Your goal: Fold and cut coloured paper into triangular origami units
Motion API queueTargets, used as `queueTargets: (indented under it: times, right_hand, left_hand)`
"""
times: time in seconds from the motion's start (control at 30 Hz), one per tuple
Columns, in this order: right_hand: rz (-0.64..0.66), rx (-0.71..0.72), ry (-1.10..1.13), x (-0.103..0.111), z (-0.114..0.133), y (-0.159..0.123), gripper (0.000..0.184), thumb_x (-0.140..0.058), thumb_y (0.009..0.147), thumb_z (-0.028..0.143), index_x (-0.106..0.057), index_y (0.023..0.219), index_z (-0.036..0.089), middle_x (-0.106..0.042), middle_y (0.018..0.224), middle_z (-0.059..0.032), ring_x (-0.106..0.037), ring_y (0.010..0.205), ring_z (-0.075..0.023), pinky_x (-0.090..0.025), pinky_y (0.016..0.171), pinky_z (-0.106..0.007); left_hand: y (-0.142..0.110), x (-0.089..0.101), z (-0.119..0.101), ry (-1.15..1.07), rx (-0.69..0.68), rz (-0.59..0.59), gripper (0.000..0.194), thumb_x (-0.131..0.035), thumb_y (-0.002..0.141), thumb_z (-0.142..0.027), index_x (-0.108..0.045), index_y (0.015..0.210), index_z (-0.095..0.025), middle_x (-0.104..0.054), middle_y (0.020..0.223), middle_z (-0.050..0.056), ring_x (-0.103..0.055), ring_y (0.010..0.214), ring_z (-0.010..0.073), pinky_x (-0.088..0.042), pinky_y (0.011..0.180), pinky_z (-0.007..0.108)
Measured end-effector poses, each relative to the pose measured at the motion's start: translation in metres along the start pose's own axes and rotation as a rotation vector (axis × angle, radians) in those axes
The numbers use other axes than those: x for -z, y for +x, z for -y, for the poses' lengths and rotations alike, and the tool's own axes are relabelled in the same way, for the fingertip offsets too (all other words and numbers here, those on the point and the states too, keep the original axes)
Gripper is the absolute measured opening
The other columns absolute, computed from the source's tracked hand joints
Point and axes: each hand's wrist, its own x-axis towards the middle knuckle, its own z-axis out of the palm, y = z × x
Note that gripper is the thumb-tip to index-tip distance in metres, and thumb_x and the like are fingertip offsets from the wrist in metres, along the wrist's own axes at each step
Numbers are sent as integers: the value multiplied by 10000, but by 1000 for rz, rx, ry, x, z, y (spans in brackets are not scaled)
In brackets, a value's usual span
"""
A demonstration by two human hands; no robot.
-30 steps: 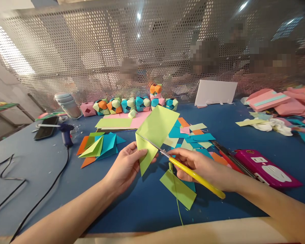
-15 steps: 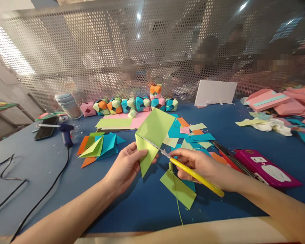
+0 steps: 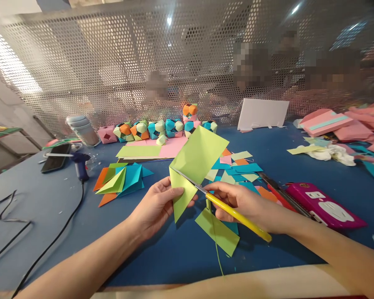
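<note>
My left hand (image 3: 158, 204) pinches the lower part of a light green sheet of paper (image 3: 202, 151) between thumb and fingers. In my right hand (image 3: 239, 203) are scissors with yellow handles (image 3: 233, 214), their blades lying across the paper up to its left edge. The sheet bends along the blade line, with a pointed flap hanging below it. Under the hands, a green paper strip (image 3: 220, 232) rests on the table, and a thin green sliver (image 3: 217, 255) trails over it. Part of the scissors' grip is hidden by my right fingers.
Folded blue, green and orange papers (image 3: 132, 178) lie left, near a glue gun (image 3: 80, 164) with a black cord. Paper polyhedra (image 3: 140, 130) line the back. Scraps (image 3: 244, 169), a box cutter (image 3: 276, 193) and a magenta case (image 3: 324, 205) lie right. A bottle (image 3: 82, 129) stands back left.
The upper part of the green sheet has swung to the right, away from the flap. Both hands keep nearly the same place, still holding paper and scissors.
</note>
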Motion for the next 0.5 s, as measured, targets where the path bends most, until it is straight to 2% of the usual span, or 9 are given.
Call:
queueTargets:
  times: [0.5]
  right_hand:
    - [13,7,35,-5,9,-1,616,-762,720,481,-554,1233,210,-583,824,1,-530,729,-115,-452,628,-229]
  left_hand:
    - [-1,3,3,7,52,67,162,-650,782,-87,-673,940,-109,-721,845,108,-690,691,166,-574,668,252]
